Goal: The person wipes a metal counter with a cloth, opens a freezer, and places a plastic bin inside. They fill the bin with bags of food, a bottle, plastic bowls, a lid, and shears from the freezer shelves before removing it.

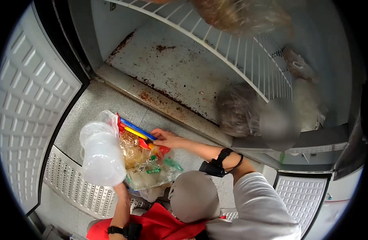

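Note:
In the lower left, clear plastic bags (148,176) with green print lie beside a stack of whitish plastic containers (104,160). My left hand (120,191) reaches under the containers' lower end; its fingers are hidden behind them. A golden-brown bag (130,150) sits between the containers and my right hand. Blue (138,129) and yellow (135,133) sticks lie across its upper side, with red packaging (162,150) close by. My right hand (163,138) is closed at the lower right end of the blue stick, thumb and fingers on either side.
Above is an open cabinet with a stained floor (164,72) and a white wire shelf (216,44). A dark bag (238,110) and pale bags (306,100) stand inside at right. An open door (36,92) is at left. A perforated metal step (76,180) crosses the floor.

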{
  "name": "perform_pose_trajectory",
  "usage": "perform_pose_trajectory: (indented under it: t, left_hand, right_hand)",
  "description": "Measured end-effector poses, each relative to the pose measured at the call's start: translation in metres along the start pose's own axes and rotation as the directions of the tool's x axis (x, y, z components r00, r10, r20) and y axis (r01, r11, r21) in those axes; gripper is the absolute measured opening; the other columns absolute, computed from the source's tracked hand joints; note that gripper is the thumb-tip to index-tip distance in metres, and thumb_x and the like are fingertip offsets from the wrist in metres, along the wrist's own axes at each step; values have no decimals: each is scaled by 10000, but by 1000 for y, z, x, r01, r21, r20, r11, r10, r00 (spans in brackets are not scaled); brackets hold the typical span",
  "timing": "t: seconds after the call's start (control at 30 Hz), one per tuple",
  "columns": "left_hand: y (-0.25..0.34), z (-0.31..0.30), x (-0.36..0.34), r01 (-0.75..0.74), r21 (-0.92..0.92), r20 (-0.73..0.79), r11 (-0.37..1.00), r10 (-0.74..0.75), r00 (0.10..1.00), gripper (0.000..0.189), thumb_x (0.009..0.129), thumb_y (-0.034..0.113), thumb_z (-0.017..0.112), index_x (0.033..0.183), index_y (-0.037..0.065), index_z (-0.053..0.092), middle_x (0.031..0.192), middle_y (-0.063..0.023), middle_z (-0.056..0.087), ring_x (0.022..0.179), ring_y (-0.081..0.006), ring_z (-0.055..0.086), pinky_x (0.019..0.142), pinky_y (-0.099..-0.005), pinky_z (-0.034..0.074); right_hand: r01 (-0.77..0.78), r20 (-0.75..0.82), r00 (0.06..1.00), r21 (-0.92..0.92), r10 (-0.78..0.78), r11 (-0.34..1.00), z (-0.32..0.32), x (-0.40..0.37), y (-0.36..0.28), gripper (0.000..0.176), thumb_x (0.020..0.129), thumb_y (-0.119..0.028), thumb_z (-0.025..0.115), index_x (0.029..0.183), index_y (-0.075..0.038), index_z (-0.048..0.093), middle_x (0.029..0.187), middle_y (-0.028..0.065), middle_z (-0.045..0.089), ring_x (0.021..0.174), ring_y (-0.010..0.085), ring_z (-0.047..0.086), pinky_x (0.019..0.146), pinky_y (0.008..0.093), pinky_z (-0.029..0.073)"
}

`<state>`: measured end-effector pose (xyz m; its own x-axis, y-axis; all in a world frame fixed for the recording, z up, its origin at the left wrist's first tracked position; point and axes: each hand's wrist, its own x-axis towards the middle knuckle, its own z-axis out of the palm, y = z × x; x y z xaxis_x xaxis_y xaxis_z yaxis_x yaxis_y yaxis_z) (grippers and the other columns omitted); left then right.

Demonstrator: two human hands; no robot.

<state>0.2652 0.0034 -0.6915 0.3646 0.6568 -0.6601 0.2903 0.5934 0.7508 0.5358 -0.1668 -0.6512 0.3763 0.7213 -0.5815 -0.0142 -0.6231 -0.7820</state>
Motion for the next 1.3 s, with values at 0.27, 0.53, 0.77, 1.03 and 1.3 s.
perform_pose_trajectory:
  t: [0.27,0.53,0.77,1.03,1.3]
  left_hand:
    - [-6,-6,7,18,-29,1,999,-18,1000,468,854,231,569,1232,-22,453,1193,-89,495,1062,-198,462,916,-315,365]
    - [25,14,-9,-37,-10,49,999,37,998,474,869,253,546,1237,-28,444,1201,-90,489,1070,-207,464,910,-321,379]
    - [6,0,9,-119,125,28,985,116,993,486,847,228,576,1236,-33,446,1226,-106,477,1089,-222,449,940,-325,355]
    - [-31,-25,46,-54,51,136,997,47,990,492,822,211,595,1248,33,427,1179,-85,486,1032,-208,473,872,-332,408]
    - [-25,-19,48,-18,14,141,1000,16,990,492,826,231,593,1249,46,425,1170,-83,489,1028,-208,476,862,-334,415]
  right_hand:
    - [113,-67,993,219,-100,969,-19,-47,-22,393,859,-163,555,1234,-90,466,1243,134,487,1116,224,499,922,328,416]
    - [-357,-635,550,-766,-542,535,-102,-158,-76,570,713,-37,561,1264,-116,438,1346,141,347,1235,347,360,967,494,352]
    - [-893,-942,295,-332,-163,304,-164,-240,-52,844,722,-139,614,1422,-119,144,1403,274,156,1269,463,255,967,581,298]
    - [-902,-836,237,-1,495,431,-182,-266,-50,857,734,-199,621,1407,-32,117,1184,292,491,1008,395,557,795,393,490]
    - [-751,-961,221,-60,164,658,-214,-252,58,176,836,-131,479,885,-40,621,806,146,634,819,293,601,705,386,490]
